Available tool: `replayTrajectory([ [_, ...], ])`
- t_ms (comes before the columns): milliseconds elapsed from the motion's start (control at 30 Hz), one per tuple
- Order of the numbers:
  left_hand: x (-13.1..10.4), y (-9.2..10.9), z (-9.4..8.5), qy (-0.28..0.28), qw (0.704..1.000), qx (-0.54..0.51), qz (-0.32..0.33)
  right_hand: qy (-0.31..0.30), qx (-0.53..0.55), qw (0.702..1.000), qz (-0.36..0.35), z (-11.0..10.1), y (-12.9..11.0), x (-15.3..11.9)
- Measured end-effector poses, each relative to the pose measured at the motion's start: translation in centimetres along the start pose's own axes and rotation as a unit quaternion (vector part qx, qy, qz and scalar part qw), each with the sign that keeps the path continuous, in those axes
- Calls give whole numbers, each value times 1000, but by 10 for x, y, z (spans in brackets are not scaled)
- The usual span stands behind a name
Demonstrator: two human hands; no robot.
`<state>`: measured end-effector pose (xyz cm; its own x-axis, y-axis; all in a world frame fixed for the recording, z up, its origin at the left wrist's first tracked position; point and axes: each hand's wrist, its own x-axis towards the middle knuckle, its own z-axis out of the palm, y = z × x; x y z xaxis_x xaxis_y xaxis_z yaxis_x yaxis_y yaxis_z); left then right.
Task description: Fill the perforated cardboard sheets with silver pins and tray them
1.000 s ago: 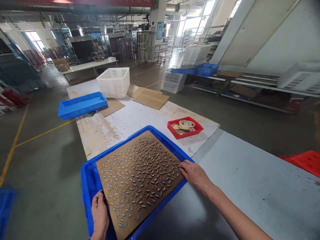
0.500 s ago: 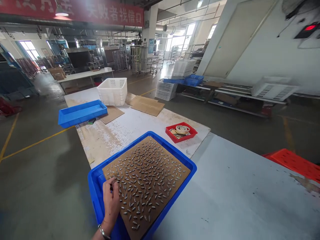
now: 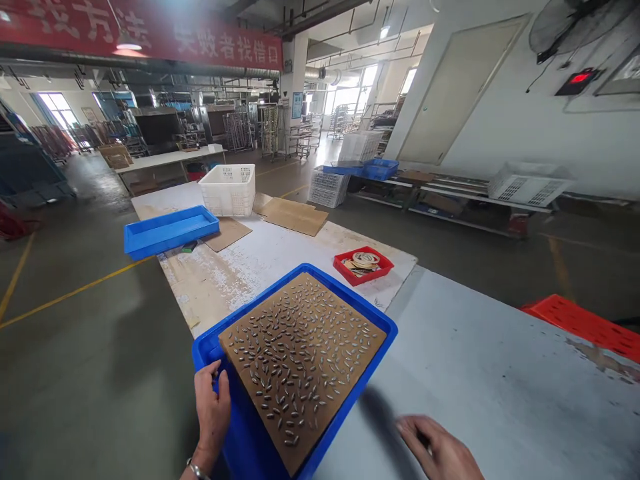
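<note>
A blue tray (image 3: 384,341) sits at the table's near side, turned at an angle. Inside lies a brown cardboard sheet (image 3: 295,460), covered with many small silvery, leaf-shaped pieces (image 3: 300,347), loosely spread. At the tray's left rim is my left hand (image 3: 213,410), fingers curled with thumb and forefinger about the edge. My right hand (image 3: 443,450) is over the pale table, right of the tray and apart from it. Its thumb and fingertips come close together; whether they hold anything is hidden.
Beyond the tray stands a red box (image 3: 357,277) with rolls of tape. Farther off are a shallow blue tray (image 3: 173,233), a white basket (image 3: 227,200) and flat cardboard (image 3: 295,217). A red perforated crate (image 3: 585,327) is past the table's right edge.
My right hand has come into view at the lower right. My left hand has shifted from the cardboard's edge to the tray's left rim, and the tray sits slightly farther right.
</note>
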<state>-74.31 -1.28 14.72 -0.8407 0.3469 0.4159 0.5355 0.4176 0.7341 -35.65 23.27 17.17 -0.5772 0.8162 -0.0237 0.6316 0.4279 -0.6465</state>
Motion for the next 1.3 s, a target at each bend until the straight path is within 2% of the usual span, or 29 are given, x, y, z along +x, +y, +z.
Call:
replayTrajectory([
  [100, 27, -28, 1, 4, 999, 35, 15, 2, 0, 1000, -20, 12, -53, 80],
  [167, 51, -46, 5, 1, 999, 51, 20, -13, -7, 1000, -19, 23, -75, 129],
  [300, 97, -78, 15, -22, 998, 61, 17, -7, -52, 998, 46, 44, -92, 209],
  [400, 119, -97, 22, -69, 996, 50, -1, -15, -85, 991, 99, 56, -97, 248],
  [467, 124, -107, 28, -104, 994, 36, -12, -18, -105, 987, 122, 62, -99, 267],
  [567, 122, -115, 35, -148, 989, 17, -22, -17, -130, 980, 153, 69, -100, 286],
  [667, 117, -120, 39, -166, 986, 21, -18, -20, -152, 972, 178, 76, -101, 297],
  [900, 115, -128, 39, -210, 975, 67, -20, -21, -187, 957, 222, 89, -106, 303],
  [1133, 107, -141, 42, -210, 975, 76, 1, -26, -208, 950, 230, 93, -108, 306],
  [1300, 105, -131, 42, -190, 979, 70, -12, -29, -214, 950, 224, 95, -107, 309],
])
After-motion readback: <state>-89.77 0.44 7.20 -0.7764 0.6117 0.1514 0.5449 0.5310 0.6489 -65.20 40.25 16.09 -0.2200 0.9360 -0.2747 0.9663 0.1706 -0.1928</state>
